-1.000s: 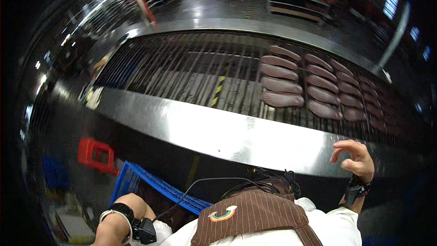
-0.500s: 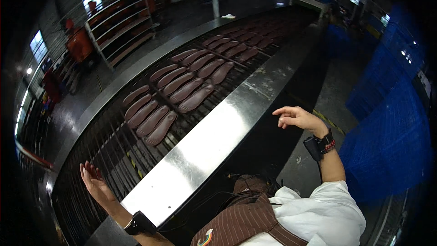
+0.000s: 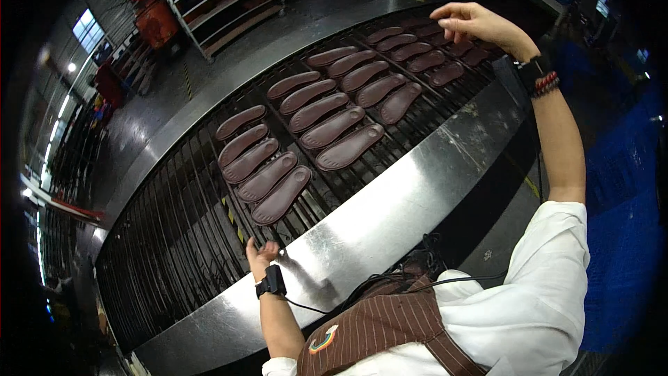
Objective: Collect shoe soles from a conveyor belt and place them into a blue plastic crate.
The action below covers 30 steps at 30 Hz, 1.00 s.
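Observation:
Brown shoe insoles (image 3: 282,196) lie in rows across a conveyor of dark bars (image 3: 156,264). My left hand (image 3: 261,256) hovers by the conveyor's near edge, just below the closest insole, its fingers apart and nothing in them. Stretched far forward, my right hand (image 3: 480,24) is over the more distant insoles (image 3: 424,61) and partly covers them. Its fingers are loosely bent and apart, with no object showing in them. Neither hand visibly touches an insole. Each wrist wears a black strapped device (image 3: 271,282).
A shiny metal rim (image 3: 348,226) runs along the conveyor's near side, close to my body. Beyond the far rim stand a shelf rack (image 3: 226,10) and an orange machine (image 3: 154,22). Blue netting-like material (image 3: 619,257) is at the right. A black cable (image 3: 306,306) trails from my left wrist.
My right hand has reached forward over the far insoles. My left hand has shifted right, toward the nearest insole. The view has turned, and the insoles appear further right.

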Tool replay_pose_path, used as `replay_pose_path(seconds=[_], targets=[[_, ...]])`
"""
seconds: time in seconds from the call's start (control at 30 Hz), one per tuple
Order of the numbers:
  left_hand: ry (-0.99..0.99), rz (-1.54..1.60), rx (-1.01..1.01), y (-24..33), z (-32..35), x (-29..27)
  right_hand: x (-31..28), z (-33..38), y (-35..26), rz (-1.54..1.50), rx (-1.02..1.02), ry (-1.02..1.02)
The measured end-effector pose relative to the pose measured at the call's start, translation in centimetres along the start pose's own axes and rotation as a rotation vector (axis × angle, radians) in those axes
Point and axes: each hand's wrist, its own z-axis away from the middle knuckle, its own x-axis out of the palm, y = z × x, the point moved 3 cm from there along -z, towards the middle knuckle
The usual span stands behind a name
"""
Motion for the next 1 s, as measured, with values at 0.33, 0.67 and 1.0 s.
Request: replay_pose_path(seconds=[0.33, 0.67, 1.0], targets=[[0.146, -0.053, 0.022, -6.0, -5.4, 5.8, 32.0, -27.7, 16.1, 0.347, -0.066, -0.506], [-0.021, -0.127, 0.242, -0.3, -5.5, 10.5, 52.8, -43.3, 15.3, 0.219, -0.033, -0.267], [-0.094, 0.167, 0.501, 2.8, -7.0, 16.7, 57.1, -47.9, 17.6, 0.346, 0.041, -0.207]])
